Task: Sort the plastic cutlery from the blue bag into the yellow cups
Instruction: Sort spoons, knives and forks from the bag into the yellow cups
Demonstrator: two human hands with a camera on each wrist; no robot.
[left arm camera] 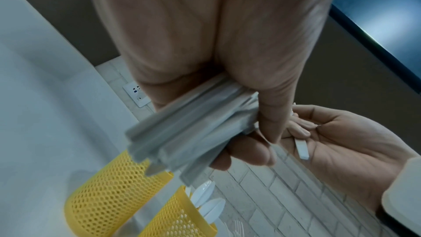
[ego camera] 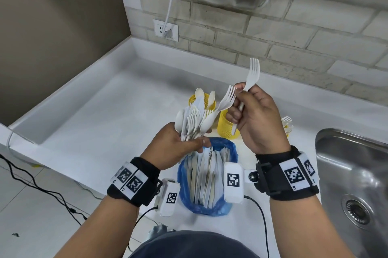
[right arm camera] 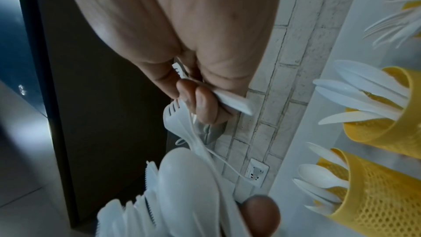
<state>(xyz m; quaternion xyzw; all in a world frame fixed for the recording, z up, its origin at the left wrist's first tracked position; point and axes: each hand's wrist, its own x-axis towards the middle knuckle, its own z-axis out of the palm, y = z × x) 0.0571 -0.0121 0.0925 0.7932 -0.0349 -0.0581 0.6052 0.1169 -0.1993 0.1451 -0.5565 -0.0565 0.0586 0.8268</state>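
My left hand (ego camera: 189, 142) grips a thick bundle of white plastic cutlery (ego camera: 194, 121) by the handles, above the blue bag (ego camera: 228, 207); the handles (left arm camera: 182, 132) fill the left wrist view. My right hand (ego camera: 241, 110) holds one white fork (ego camera: 253, 72) upright, its handle (right arm camera: 232, 102) between curled fingers. A second fork (ego camera: 226, 100) sticks out of the bundle and meets those fingertips. Three yellow mesh cups stand behind: one with spoons (ego camera: 192, 99), a middle one (ego camera: 224, 126), and one with forks (ego camera: 286, 125) mostly hidden by my right hand. The bag holds several more pieces.
A steel sink (ego camera: 352, 184) lies at the right of the white counter (ego camera: 105, 110). The brick wall behind carries a socket (ego camera: 165, 29) with a white cable. Black cables trail across the floor at the left.
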